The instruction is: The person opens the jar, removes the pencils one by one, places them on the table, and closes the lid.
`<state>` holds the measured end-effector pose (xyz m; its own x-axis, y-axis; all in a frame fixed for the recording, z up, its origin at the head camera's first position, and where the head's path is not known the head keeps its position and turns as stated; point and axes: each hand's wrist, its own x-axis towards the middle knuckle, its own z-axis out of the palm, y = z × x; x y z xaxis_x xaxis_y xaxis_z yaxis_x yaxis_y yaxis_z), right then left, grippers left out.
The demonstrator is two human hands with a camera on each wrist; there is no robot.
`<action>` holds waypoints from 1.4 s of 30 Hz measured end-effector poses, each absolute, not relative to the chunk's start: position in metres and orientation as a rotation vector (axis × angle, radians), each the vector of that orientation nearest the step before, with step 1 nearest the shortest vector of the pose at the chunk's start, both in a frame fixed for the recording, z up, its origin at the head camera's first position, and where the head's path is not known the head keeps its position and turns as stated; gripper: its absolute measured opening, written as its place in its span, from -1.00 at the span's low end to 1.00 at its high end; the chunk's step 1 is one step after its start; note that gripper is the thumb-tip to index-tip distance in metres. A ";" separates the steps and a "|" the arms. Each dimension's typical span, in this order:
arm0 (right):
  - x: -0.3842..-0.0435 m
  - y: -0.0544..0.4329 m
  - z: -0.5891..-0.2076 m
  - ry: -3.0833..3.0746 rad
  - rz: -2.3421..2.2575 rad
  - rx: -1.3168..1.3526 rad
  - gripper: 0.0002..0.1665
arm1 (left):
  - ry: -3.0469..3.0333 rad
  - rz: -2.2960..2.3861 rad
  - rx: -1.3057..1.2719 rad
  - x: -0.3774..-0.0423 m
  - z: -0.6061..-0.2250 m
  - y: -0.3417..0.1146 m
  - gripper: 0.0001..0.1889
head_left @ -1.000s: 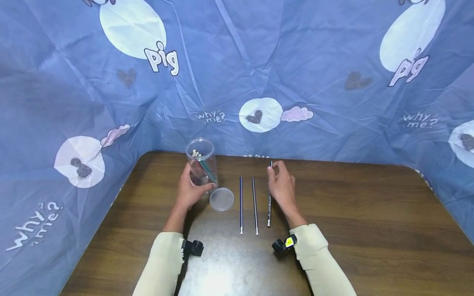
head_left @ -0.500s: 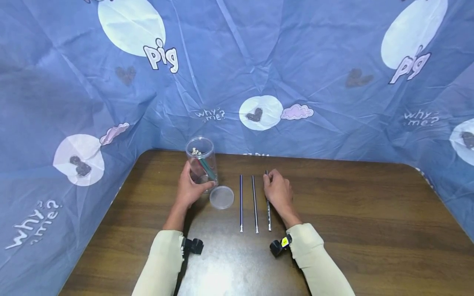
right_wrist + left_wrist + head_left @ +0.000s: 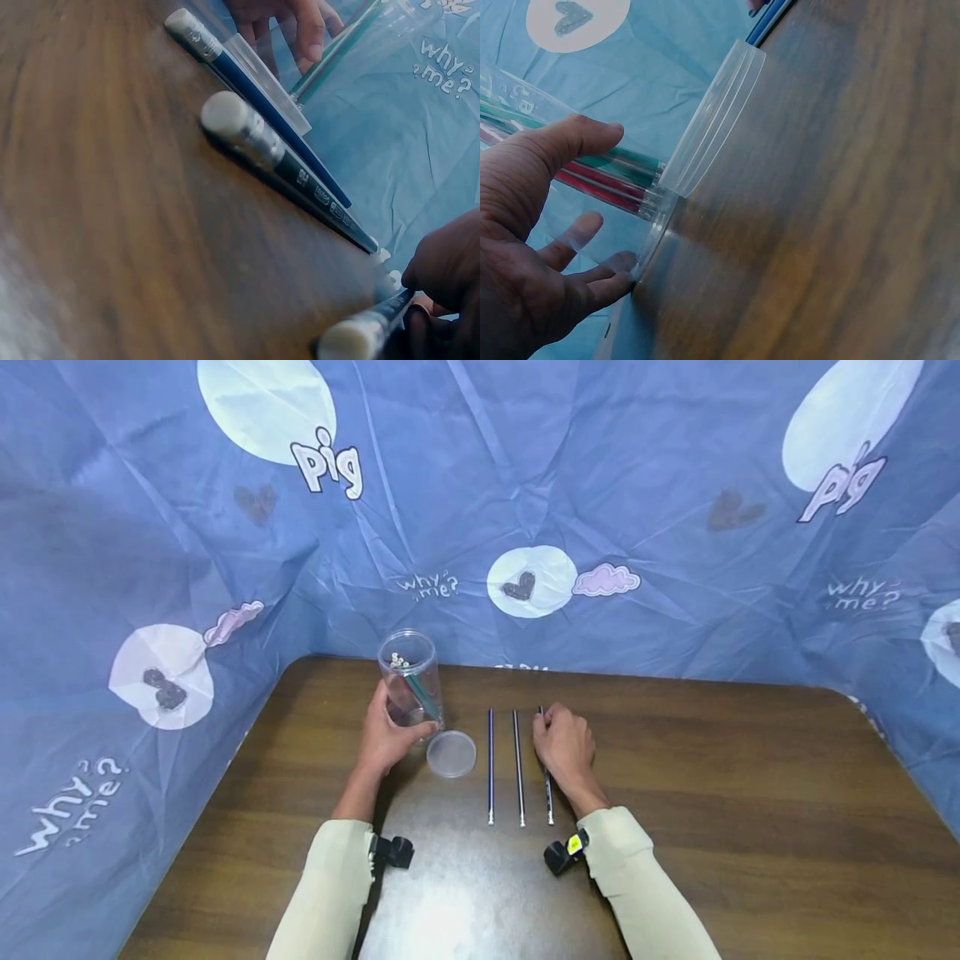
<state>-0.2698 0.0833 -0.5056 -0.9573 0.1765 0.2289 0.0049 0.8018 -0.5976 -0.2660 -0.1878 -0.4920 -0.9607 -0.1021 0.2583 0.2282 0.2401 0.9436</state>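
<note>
Slim black, white-erasered pencil (image 3: 548, 795) is being pinched by the forward-reaching right hand (image 3: 566, 747); the left hand (image 3: 383, 740) is gripping a clear, cylindrical plastic jar (image 3: 409, 697) low down.

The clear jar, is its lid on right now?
No, the round lid lies on the table beside the clear jar, not over its top.

Bright glare on tabletop (image 3: 457, 877), dimmer wrist views
</note>
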 end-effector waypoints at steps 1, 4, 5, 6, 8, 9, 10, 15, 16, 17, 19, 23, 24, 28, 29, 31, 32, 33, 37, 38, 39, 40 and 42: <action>-0.270 0.083 -0.505 -2.713 0.895 -0.135 -0.72 | -2.235 -1.791 -0.127 -0.267 -0.492 -0.188 -0.14; -0.271 0.082 -0.504 -2.700 0.888 -0.129 -0.73 | -2.230 -1.786 -0.130 -0.268 -0.490 -0.189 -0.14; -0.272 0.082 -0.504 -2.698 0.887 -0.128 -0.73 | -2.237 -1.781 -0.124 -0.269 -0.490 -0.189 -0.14; -0.272 0.082 -0.503 -2.696 0.886 -0.129 -0.73 | -2.244 -1.777 -0.115 -0.269 -0.489 -0.189 -0.14; -0.272 0.082 -0.503 -2.696 0.882 -0.129 -0.74 | -2.259 -1.770 -0.092 -0.269 -0.489 -0.189 -0.14; -0.272 0.081 -0.503 -2.697 0.879 -0.128 -0.75 | -2.263 -1.771 -0.084 -0.269 -0.489 -0.188 -0.14; -0.272 0.081 -0.504 -2.698 0.876 -0.127 -0.76 | -2.268 -1.770 -0.080 -0.269 -0.489 -0.189 -0.13; -0.272 0.080 -0.504 -2.696 0.861 -0.122 -0.79 | -2.283 -1.757 -0.064 -0.270 -0.489 -0.189 -0.11; -0.272 0.080 -0.504 -2.693 0.858 -0.120 -0.79 | -2.285 -1.756 -0.064 -0.270 -0.489 -0.189 -0.10; -0.272 0.079 -0.504 -2.693 0.860 -0.120 -0.80 | -2.286 -1.758 -0.061 -0.269 -0.489 -0.189 -0.10; -0.272 0.079 -0.504 -2.691 0.860 -0.121 -0.79 | -2.290 -1.757 -0.059 -0.268 -0.487 -0.189 -0.08; -0.271 0.079 -0.505 -2.688 0.863 -0.122 -0.77 | -2.279 -1.783 -0.071 -0.265 -0.482 -0.187 -0.08; -0.271 0.079 -0.505 -2.688 0.864 -0.120 -0.76 | -2.276 -1.788 -0.073 -0.264 -0.481 -0.187 -0.09; -0.272 0.080 -0.505 -2.692 0.866 -0.121 -0.72 | -2.276 -1.797 -0.078 -0.264 -0.480 -0.185 -0.09; -0.272 0.081 -0.506 -2.694 0.865 -0.125 -0.72 | -2.284 -1.790 -0.074 -0.264 -0.481 -0.186 -0.09; -0.272 0.081 -0.506 -2.696 0.862 -0.133 -0.72 | -2.296 -1.776 -0.065 -0.265 -0.483 -0.186 -0.08; -0.272 0.081 -0.507 -2.697 0.862 -0.135 -0.72 | -2.301 -1.770 -0.063 -0.265 -0.484 -0.187 -0.07; -0.272 0.082 -0.507 -2.698 0.863 -0.136 -0.72 | -2.309 -1.758 -0.058 -0.266 -0.485 -0.187 -0.07; -0.270 0.082 -0.507 -2.707 0.875 -0.136 -0.73 | -2.331 -1.721 -0.046 -0.267 -0.488 -0.189 -0.06; -0.270 0.082 -0.507 -2.711 0.876 -0.136 -0.74 | -2.335 -1.715 -0.044 -0.267 -0.489 -0.189 -0.06; -0.269 0.083 -0.507 -2.715 0.877 -0.135 -0.74 | -2.337 -1.713 -0.044 -0.267 -0.490 -0.189 -0.06; -0.269 0.083 -0.507 -2.717 0.876 -0.135 -0.75 | -2.338 -1.717 -0.044 -0.266 -0.490 -0.189 -0.06; -0.269 0.083 -0.508 -2.719 0.873 -0.139 -0.76 | -2.333 -1.731 -0.047 -0.266 -0.491 -0.189 -0.06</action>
